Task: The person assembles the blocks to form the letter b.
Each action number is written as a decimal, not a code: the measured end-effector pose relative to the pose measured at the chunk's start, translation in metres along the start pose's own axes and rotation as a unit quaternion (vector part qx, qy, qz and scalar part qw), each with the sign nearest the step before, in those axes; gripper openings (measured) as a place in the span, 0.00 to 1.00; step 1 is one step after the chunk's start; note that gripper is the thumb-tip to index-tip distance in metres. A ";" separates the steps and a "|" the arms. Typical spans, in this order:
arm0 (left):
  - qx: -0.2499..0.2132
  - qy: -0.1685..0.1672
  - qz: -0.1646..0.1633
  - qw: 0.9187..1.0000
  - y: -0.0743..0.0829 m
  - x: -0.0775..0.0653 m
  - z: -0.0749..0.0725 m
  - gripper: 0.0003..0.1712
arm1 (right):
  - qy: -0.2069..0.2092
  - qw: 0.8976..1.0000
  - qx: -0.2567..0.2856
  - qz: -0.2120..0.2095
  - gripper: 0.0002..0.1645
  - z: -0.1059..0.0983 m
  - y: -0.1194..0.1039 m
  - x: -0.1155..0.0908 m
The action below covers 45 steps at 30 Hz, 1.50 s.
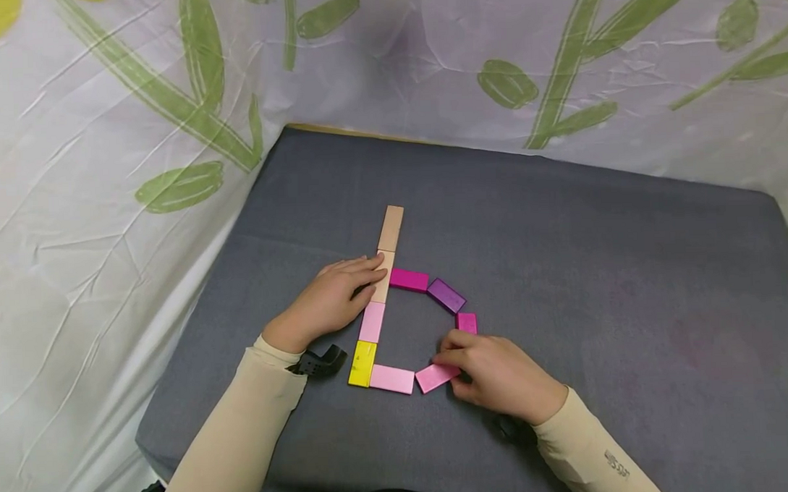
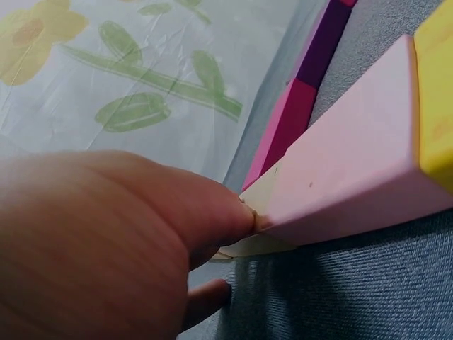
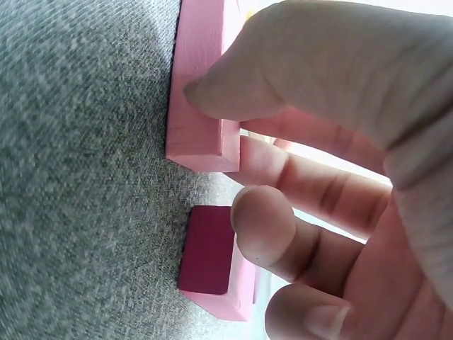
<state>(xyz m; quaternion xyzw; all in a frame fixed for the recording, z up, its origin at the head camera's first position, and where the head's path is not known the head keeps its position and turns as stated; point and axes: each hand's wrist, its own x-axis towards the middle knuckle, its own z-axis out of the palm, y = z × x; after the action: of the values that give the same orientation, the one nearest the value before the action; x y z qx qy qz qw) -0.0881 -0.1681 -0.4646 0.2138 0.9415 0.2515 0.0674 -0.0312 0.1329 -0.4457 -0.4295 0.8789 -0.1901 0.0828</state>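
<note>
Flat coloured blocks lie on the grey cloth in a straight line with a loop on its right side. My left hand (image 1: 333, 295) rests on the lower beige block (image 1: 386, 264), its fingers over the top and its thumb (image 2: 219, 219) against the side. At the loop's lower right, my right hand (image 1: 499, 372) pinches a pink block (image 3: 198, 85) between thumb and fingers. Just above that hand is a magenta block (image 1: 466, 322), its end (image 3: 209, 248) close to the curled fingers in the right wrist view. The right hand partly hides both blocks.
Another beige block (image 1: 390, 228) tops the line; a light pink block (image 1: 372, 322) and a yellow block (image 1: 362, 364) continue it downward. A pink block (image 1: 392, 378), a magenta block (image 1: 409, 279) and a purple block (image 1: 446, 295) belong to the loop. Patterned white sheeting (image 1: 414, 71) hangs behind.
</note>
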 end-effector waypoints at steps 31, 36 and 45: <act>-0.006 -0.005 -0.003 1.000 -0.001 0.001 0.001 0.24 | 0.107 0.972 0.076 0.194 0.21 -0.013 0.030 -0.009; -0.005 -0.004 -0.004 1.000 -0.002 0.001 0.001 0.24 | 0.100 0.971 0.093 0.197 0.21 -0.008 0.033 -0.006; -0.008 -0.003 -0.003 1.000 0.000 0.000 0.000 0.24 | 0.093 0.966 0.102 0.218 0.24 -0.006 0.035 -0.003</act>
<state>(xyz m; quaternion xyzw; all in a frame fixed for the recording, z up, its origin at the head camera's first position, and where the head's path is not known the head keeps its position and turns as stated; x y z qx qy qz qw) -0.0882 -0.1683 -0.4643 0.2111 0.9400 0.2578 0.0731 -0.0562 0.1563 -0.4548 -0.1972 0.9312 -0.2951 0.0834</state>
